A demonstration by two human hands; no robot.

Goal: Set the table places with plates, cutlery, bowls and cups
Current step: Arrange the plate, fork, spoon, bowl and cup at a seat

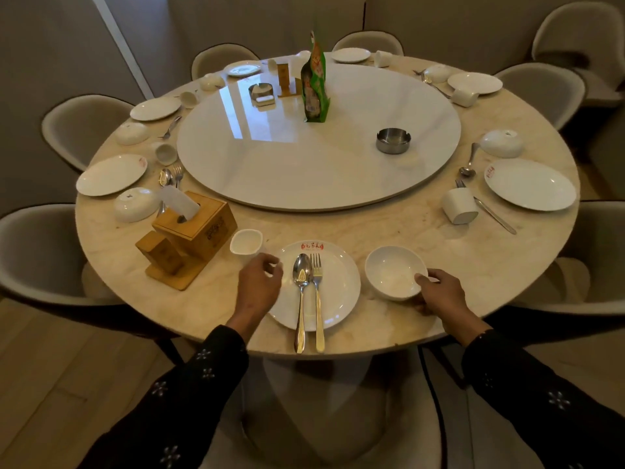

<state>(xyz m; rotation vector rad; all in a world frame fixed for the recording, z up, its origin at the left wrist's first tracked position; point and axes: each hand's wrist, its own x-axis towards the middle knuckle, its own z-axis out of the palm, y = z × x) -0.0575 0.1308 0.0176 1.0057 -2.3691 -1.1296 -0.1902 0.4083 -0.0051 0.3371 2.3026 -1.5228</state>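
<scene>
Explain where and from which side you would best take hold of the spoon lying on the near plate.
Grip the spoon by its handle end, coming from the near table edge. The handle overhangs the plate rim, probably leaving room for fingers beneath. The fork lies close on its right, so approach from the left.

I've got red characters printed along the far rim of the near plate (314, 286), too small to read. Another red mark sits on the right plate (530, 184), also illegible.

steel ashtray (393, 140) and green packet (315, 83) on turntable (338, 170); wooden tissue box (196, 225) near table edge.
</scene>
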